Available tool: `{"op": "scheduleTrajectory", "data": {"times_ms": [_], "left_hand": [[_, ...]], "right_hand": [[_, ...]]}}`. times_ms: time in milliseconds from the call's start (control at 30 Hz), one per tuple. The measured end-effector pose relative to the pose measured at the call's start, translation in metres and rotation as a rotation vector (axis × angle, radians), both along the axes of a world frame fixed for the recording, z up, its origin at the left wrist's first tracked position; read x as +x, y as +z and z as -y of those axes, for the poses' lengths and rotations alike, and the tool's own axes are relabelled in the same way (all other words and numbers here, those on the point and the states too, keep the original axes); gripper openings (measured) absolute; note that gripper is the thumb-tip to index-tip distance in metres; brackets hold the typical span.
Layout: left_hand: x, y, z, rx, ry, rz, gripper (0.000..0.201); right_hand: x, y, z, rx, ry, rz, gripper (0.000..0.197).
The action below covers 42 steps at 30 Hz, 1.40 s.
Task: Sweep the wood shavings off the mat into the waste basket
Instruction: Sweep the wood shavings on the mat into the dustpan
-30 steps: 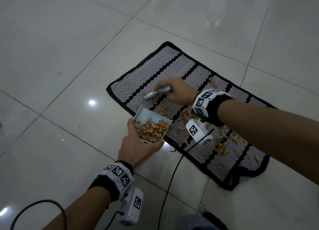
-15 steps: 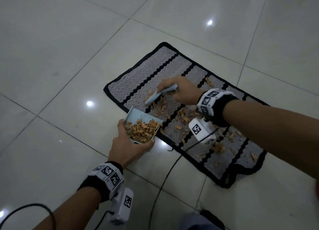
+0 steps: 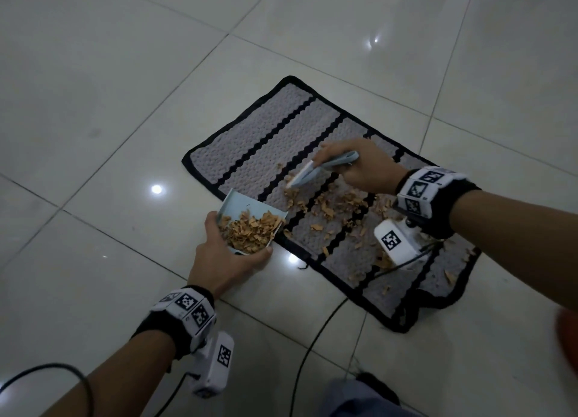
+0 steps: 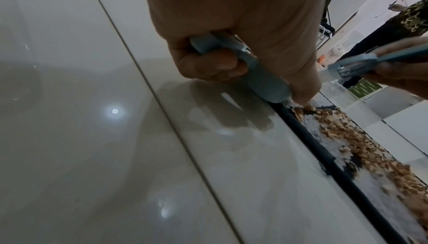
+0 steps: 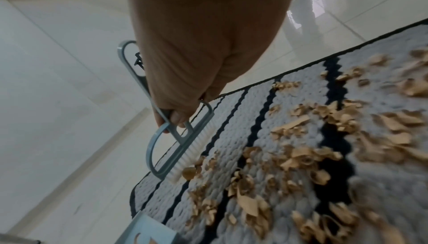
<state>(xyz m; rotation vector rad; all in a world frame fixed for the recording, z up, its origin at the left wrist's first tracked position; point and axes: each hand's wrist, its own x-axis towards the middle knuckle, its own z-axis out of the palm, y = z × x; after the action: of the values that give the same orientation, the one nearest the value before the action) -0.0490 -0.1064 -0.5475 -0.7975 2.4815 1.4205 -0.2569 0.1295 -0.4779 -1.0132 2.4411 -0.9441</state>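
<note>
Both hands busy: right hand [image 3: 362, 166] grips brush [image 3: 316, 171] above shavings [image 3: 331, 203].

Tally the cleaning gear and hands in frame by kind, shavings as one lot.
Dustpan: 1, held by the left hand
Brush: 1, held by the right hand
Mat: 1
Wood shavings: 1 lot, on mat and in dustpan
Hands: 2
Waste basket: 0 in view
Total: 6

floor [image 3: 93, 103]: glossy pale tiles under you
on floor: striped mat [image 3: 266, 153] w/ shavings [image 3: 331, 203], black cable [image 3: 312, 347]
</note>
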Motion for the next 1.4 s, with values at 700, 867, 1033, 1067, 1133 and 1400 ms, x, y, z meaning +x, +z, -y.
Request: {"op": "scheduleTrajectory", "data": {"times_ms": [700, 867, 1033, 1067, 1133, 1400], "left_hand": [[-0.013, 0.002, 0.024, -0.049, 0.084, -0.015, 0.114], [-0.010, -0.003, 0.020, -0.069, 0.069, 0.000, 0.115], [-0.009, -0.007, 0.018, -0.073, 0.054, 0.011, 0.118], [-0.009, -0.007, 0.018, -0.074, 0.051, 0.009, 0.118], [-0.008, -0.007, 0.016, -0.075, 0.045, 0.009, 0.118], [-0.007, -0.006, 0.015, -0.068, 0.035, 0.012, 0.115]], "right_hand": [[0.050, 0.000, 0.001, 0.038, -0.198, 0.286, 0.021], [0.056, -0.007, 0.000, 0.073, -0.177, 0.413, 0.020], [0.059, -0.012, 0.001, 0.119, -0.150, 0.418, 0.015], [0.058, -0.013, 0.001, 0.113, -0.168, 0.403, 0.016], [0.054, -0.014, -0.003, 0.087, -0.237, 0.348, 0.017], [0.063, -0.010, -0.006, 0.022, -0.289, 0.311, 0.019]]}}
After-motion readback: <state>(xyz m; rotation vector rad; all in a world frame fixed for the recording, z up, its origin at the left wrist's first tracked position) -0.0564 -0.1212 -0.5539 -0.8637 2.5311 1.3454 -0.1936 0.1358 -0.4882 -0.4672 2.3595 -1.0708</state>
